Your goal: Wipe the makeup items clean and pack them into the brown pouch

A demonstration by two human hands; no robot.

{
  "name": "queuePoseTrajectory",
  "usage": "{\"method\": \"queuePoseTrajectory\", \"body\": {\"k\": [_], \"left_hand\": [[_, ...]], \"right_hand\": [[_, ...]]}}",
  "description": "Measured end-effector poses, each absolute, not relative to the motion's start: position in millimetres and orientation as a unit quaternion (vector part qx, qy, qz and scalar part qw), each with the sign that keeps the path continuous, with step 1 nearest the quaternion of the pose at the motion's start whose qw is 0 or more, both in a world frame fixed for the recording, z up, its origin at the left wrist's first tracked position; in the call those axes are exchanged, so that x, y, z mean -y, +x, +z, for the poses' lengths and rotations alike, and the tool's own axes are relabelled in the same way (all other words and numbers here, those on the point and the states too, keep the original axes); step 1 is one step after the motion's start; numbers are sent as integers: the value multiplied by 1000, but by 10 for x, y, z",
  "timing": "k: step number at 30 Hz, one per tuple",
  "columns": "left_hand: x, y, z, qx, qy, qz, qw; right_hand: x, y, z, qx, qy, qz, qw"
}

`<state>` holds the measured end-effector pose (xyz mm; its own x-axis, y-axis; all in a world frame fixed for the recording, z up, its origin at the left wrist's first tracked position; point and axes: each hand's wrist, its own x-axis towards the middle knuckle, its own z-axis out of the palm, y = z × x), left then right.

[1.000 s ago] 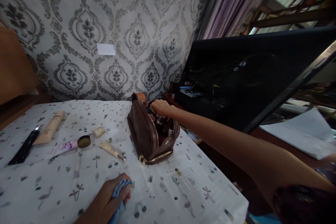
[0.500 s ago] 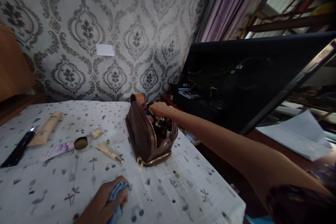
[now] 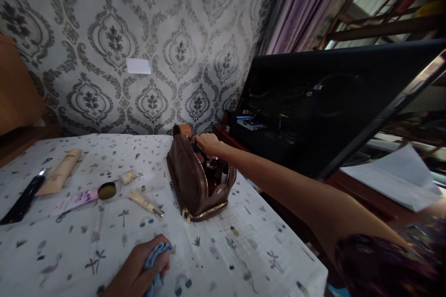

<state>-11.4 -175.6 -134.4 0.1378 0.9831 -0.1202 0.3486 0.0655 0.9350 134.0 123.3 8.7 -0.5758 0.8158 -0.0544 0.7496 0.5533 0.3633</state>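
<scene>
Near the front of the bed or table, my left hand (image 3: 148, 262) is closed around a crumpled blue cloth (image 3: 155, 256). A brown leather makeup bag (image 3: 188, 176) stands unzipped, several cosmetics inside it, including a white-and-dark item (image 3: 225, 177). Over its far end reaches my right hand (image 3: 208, 144), fingers curled at the opening by the brown strap (image 3: 183, 131). What those fingers grip, if anything, is hidden.
Left of the bag lie a small beige tube (image 3: 144, 203), a little jar (image 3: 127, 177), a purple-and-white tube (image 3: 78, 198) with a dark round cap, a large beige tube (image 3: 61, 172) and a black tube (image 3: 23, 198). A big black panel (image 3: 296, 102) leans at right.
My right hand has shifted slightly up and left at the bag's far end. The left hand with the blue cloth has stayed almost still.
</scene>
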Motion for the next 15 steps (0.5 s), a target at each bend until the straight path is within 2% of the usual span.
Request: {"method": "queuePoseTrajectory", "body": {"k": [15], "left_hand": [[1785,-92,-1282,-578,567,343,476]], "right_hand": [[-1215,1353,105,-875,457,128,96]]}}
